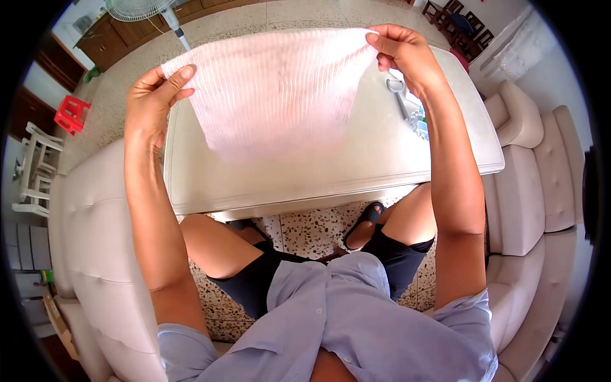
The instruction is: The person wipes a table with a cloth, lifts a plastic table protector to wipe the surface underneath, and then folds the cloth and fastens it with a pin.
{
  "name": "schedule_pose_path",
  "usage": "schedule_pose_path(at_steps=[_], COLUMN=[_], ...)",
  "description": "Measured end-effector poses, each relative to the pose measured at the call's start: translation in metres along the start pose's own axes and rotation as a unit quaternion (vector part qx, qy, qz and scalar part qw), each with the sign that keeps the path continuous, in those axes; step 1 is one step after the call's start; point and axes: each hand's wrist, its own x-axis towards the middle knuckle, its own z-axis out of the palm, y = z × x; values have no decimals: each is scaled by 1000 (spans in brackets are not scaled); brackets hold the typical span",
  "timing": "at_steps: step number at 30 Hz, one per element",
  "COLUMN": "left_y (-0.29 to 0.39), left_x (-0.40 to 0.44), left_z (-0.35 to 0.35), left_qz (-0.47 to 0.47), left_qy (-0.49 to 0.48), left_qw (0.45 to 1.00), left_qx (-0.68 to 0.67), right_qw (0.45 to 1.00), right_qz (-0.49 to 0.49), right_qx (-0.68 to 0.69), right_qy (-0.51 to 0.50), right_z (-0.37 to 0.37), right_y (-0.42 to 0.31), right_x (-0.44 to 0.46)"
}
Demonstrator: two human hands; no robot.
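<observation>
A pale pink ribbed cloth hangs spread out above the table, its lower edge blurred. My left hand pinches the cloth's upper left corner between thumb and fingers. At the upper right corner, my right hand grips it the same way. Both arms are raised and stretched forward, so the cloth's top edge is pulled nearly straight between them. Whether the lower edge touches the tabletop I cannot tell.
On the table's right side lie a grey-handled tool and a small clear-and-blue item, partly behind my right forearm. Sofas flank me. Beyond stand a fan, a red stool and dark chairs.
</observation>
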Motion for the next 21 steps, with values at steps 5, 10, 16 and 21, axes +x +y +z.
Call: schedule_pose_path(at_steps=[5,10,16,21], left_y=[-10,-28,-26,-128], left_x=[45,80,38,-74], left_z=[5,22,17,-4], left_qz=[-37,-22,38,73], left_qy=[1,16,15,-183], left_qw=[999,998,997,968], left_qx=[-14,-61,67,153], right_qw=[998,991,993,994], right_qz=[37,24,-31,-80], right_qx=[41,123,104,40], right_qy=[8,46,53,-63], right_z=[7,16,3,12], right_y=[9,25,41,188], right_x=[33,72,18,-88])
